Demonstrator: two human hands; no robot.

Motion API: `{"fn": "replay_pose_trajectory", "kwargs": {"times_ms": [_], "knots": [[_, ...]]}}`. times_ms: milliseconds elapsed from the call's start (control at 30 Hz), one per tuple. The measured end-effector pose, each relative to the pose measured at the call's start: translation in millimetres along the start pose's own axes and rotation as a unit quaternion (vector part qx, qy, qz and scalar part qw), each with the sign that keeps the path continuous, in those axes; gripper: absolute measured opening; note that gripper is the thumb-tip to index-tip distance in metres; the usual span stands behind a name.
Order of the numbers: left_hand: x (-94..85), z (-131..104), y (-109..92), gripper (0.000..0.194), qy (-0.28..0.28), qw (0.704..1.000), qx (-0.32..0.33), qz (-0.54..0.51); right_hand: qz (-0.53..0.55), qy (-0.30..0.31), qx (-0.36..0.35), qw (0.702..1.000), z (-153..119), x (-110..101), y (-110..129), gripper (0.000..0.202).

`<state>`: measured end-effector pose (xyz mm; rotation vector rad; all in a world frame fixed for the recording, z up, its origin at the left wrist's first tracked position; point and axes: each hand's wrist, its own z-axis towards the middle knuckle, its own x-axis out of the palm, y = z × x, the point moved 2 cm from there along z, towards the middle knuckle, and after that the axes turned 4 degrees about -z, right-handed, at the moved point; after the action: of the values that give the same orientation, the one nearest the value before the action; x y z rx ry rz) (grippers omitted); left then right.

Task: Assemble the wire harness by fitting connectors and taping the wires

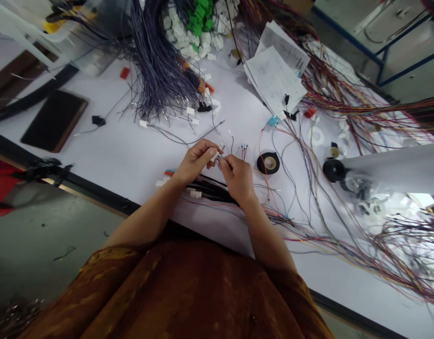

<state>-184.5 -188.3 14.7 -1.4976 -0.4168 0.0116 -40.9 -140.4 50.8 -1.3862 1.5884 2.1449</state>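
Observation:
My left hand (198,161) pinches a small white connector housing (216,154) between thumb and fingers. Close against it, my right hand (237,176) is closed on a thin wire at the connector; its tip is hidden by the fingers. Several wire ends with metal terminals (244,149) stick up just beyond my right hand. Under both hands runs a bundle of black-sleeved wires (215,189), with white connectors (195,194) at its left end. To the right of my right hand lies a roll of black tape (268,163).
A thick bunch of purple wires (160,70) lies beyond my hands, near a heap of white and green connectors (201,19). Papers (275,80) lie at the back right. A dark phone (54,121) rests at the left. Long loose wires (344,235) trail across the right side.

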Motion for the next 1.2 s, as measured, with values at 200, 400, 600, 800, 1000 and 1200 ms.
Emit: {"fn": "replay_pose_trajectory", "kwargs": {"times_ms": [200, 400, 600, 800, 1000, 1200], "knots": [[1.4, 0, -1, 0.030, -0.010, 1.000, 0.012, -0.011, 0.020, -0.005, 0.008, 1.000, -2, -1, -5, 0.034], [7.9, -3, -4, 0.031, 0.007, 1.000, 0.010, 0.009, 0.016, -0.011, 0.003, 1.000, -2, 7, -5, 0.033], [6.6, -2, 0, 0.035, -0.010, 1.000, -0.007, 0.007, 0.003, -0.026, -0.009, 1.000, -4, 7, -9, 0.033], [2.6, -1, -1, 0.039, -0.059, 0.998, -0.015, 0.016, 0.032, -0.045, -0.062, 0.997, -16, -3, 0, 0.028], [-0.5, -1, 7, 0.039, -0.094, 0.994, -0.045, -0.024, 0.047, 0.044, -0.031, 0.997, -23, 18, -13, 0.026], [2.7, -7, -1, 0.040, -0.139, 0.987, -0.006, 0.078, 0.134, -0.008, -0.056, 0.989, -33, 21, -39, 0.037]]}}
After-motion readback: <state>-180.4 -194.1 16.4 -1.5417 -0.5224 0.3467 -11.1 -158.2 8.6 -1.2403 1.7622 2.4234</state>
